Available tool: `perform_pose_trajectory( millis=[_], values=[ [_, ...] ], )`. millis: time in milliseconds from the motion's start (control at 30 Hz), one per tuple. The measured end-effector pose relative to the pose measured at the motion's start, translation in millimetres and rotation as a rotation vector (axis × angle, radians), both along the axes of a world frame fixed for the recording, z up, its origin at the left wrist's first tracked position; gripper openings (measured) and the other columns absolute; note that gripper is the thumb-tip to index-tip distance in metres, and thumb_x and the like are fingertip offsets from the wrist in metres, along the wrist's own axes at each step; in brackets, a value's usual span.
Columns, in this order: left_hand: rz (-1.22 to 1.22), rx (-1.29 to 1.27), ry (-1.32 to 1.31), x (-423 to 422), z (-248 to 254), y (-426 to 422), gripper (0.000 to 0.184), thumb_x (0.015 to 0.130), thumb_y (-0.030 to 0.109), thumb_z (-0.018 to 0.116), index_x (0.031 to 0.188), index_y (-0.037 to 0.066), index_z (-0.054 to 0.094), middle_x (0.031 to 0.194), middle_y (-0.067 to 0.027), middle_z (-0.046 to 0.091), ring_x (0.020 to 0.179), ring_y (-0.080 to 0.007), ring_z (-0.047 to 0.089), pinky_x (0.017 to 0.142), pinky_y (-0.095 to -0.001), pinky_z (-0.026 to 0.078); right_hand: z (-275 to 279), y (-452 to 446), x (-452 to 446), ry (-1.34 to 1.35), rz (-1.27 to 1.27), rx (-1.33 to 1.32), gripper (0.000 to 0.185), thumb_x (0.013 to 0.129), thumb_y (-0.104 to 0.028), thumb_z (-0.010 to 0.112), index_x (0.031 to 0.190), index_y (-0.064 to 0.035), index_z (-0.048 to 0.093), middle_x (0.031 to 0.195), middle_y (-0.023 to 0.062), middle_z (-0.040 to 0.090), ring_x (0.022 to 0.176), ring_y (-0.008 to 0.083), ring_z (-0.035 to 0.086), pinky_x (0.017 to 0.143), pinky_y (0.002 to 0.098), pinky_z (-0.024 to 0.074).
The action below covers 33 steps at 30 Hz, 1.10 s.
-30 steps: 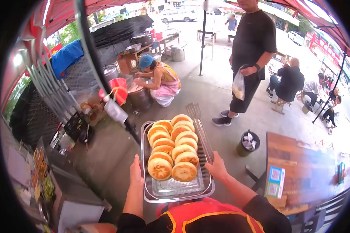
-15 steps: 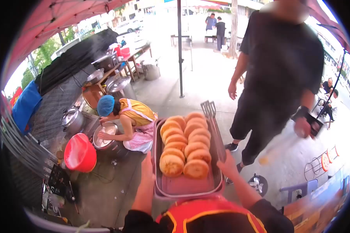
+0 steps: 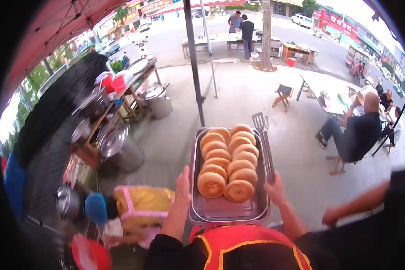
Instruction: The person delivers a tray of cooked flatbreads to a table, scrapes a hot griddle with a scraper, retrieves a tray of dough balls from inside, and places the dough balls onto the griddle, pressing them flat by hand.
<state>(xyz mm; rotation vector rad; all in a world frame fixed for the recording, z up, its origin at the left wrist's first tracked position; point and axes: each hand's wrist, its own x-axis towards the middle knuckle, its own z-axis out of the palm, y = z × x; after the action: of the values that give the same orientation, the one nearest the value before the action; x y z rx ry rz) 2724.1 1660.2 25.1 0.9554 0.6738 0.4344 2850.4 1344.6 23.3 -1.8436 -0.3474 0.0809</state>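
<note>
A metal tray (image 3: pixel 229 212) is held out in front of me at waist height. Round, flat golden-brown breads (image 3: pixel 218 153) lean on each other in two rows, and the near end of the tray is bare. My left hand (image 3: pixel 183 185) is closed on the tray's left side. On the opposite side, my right hand (image 3: pixel 276 188) grips the tray's edge, with the handle of metal tongs (image 3: pixel 268 150) against it. The tongs lie along the right rim, slotted ends pointing away from me. Some fingers of both hands are hidden by the tray.
A co-worker (image 3: pixel 141 207) bends low at the left, near a red bucket (image 3: pixel 91 253) and lidded pots (image 3: pixel 120 146). A tent pole (image 3: pixel 194 67) stands ahead. Another person's arm (image 3: pixel 360 202) is close at right. Seated people are at a table (image 3: pixel 330 101).
My view has moved forward past the crouching co-worker, now lower in view. The standing person has slid to the right edge. Both hands still hold the tray of breads.
</note>
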Motion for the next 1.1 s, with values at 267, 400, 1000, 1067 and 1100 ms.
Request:
perform_pose_trajectory(
  millis=[267,400,1000,1067,1100],
  values=[
    [-0.139,0.037,0.081,328.3,-6.1,78.6,0.041,0.095,0.035,0.049,0.103,-0.003,0.061,0.093,-0.0091,0.064,0.081,-0.0156,0.062,0.073,-0.0305,0.05,4.1,72.5,257.7,0.061,-0.187,-0.111,0.033,0.072,-0.005,0.058,0.102,0.0023,0.05,0.086,0.0168,0.062,0.08,0.0253,0.062,0.072,0.0376,0.0486],
    [-0.253,-0.064,0.004,490.3,-68.0,123.4,0.038,0.095,0.033,0.049,0.1,-0.002,0.061,0.089,-0.0084,0.063,0.079,-0.015,0.061,0.072,-0.0294,0.05,-26.1,98.8,421.9,0.054,-0.173,-0.153,0.033,0.071,-0.008,0.059,0.102,0.0009,0.05,0.085,0.0161,0.062,0.078,0.0278,0.062,0.071,0.0388,0.0485],
    [-0.073,-0.02,-0.069,1138.5,-143.2,391.0,0.033,0.096,0.028,0.047,0.099,-0.001,0.062,0.088,-0.0067,0.065,0.076,-0.0127,0.063,0.069,-0.0273,0.051,-118.9,392.0,1108.2,-0.107,-0.094,-0.275,0.027,0.07,-0.009,0.059,0.091,0.0009,0.047,0.075,0.016,0.055,0.068,0.0287,0.056,0.065,0.039,0.0451],
    [-0.086,-0.047,-0.012,1208.7,-143.5,405.2,0.033,0.096,0.029,0.048,0.099,-0.001,0.061,0.091,-0.0071,0.065,0.078,-0.0129,0.062,0.071,-0.0275,0.051,-110.0,402.4,1172.0,-0.084,-0.103,-0.272,0.027,0.069,-0.009,0.059,0.091,0.0008,0.047,0.075,0.0158,0.056,0.069,0.0291,0.057,0.065,0.0392,0.0453],
    [-0.085,-0.031,0.0,1250.0,-143.2,412.6,0.033,0.096,0.029,0.048,0.099,-0.002,0.061,0.091,-0.0072,0.065,0.079,-0.0129,0.062,0.071,-0.0275,0.051,-107.6,412.4,1208.8,-0.075,-0.108,-0.266,0.027,0.069,-0.009,0.059,0.091,0.0007,0.047,0.075,0.0157,0.056,0.07,0.0292,0.058,0.066,0.0392,0.0454]
  ],
)
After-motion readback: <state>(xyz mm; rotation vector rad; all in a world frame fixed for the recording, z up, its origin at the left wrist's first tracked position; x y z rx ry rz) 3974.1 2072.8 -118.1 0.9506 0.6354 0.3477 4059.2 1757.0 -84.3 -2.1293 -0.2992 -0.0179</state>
